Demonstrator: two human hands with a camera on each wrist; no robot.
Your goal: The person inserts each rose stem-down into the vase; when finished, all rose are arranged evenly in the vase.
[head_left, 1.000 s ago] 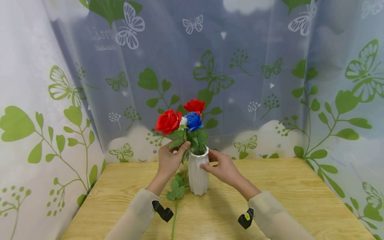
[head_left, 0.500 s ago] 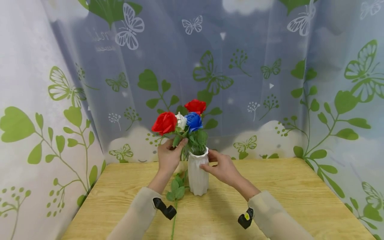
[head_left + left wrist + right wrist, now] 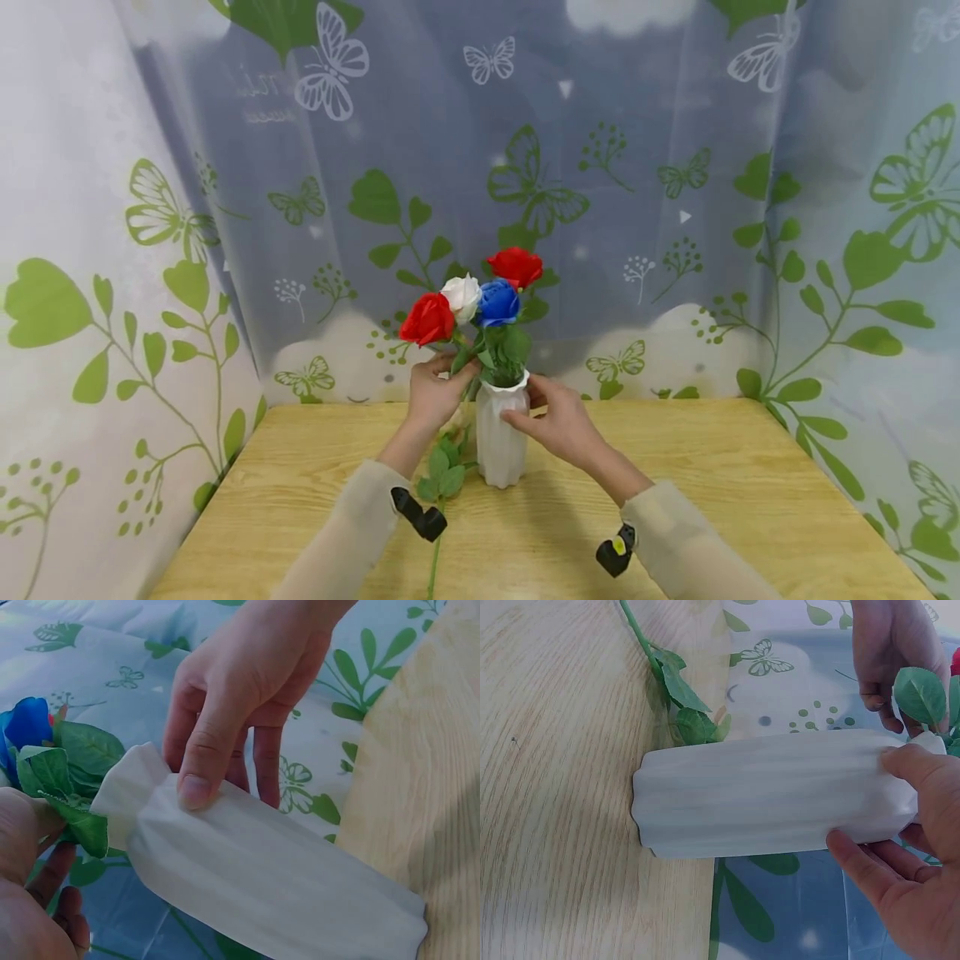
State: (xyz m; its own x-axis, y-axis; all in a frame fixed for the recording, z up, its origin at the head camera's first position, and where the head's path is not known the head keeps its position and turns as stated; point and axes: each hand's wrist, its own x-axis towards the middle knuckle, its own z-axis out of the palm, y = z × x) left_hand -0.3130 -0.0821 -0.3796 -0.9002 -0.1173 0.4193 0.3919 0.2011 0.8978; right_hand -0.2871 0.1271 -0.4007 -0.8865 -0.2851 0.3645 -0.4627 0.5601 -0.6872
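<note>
A white fluted vase point(image 3: 501, 437) stands upright on the table, holding several artificial roses. My right hand point(image 3: 558, 417) grips the vase near its neck, the thumb in front and fingers round the far side, as the right wrist view also shows point(image 3: 922, 855). At the left of the mouth, my left hand point(image 3: 435, 396) pinches the leafy stem of the front red rose point(image 3: 427, 319); leaves partly cover its fingertips. A white rose point(image 3: 461, 297), a blue rose point(image 3: 498, 302) and another red rose point(image 3: 515, 267) rise beside it. Their lower stems are hidden inside the vase.
A loose green leafy stem point(image 3: 437, 542) lies on the wooden table point(image 3: 675, 500) left of the vase; its far end is hard to make out. A curtain printed with butterflies and leaves point(image 3: 637, 125) encloses the table at the back and sides.
The front red rose has swung leftward, then lower, so the white rose behind it now shows fully. My left hand has shifted slightly with it; my right hand keeps its hold.
</note>
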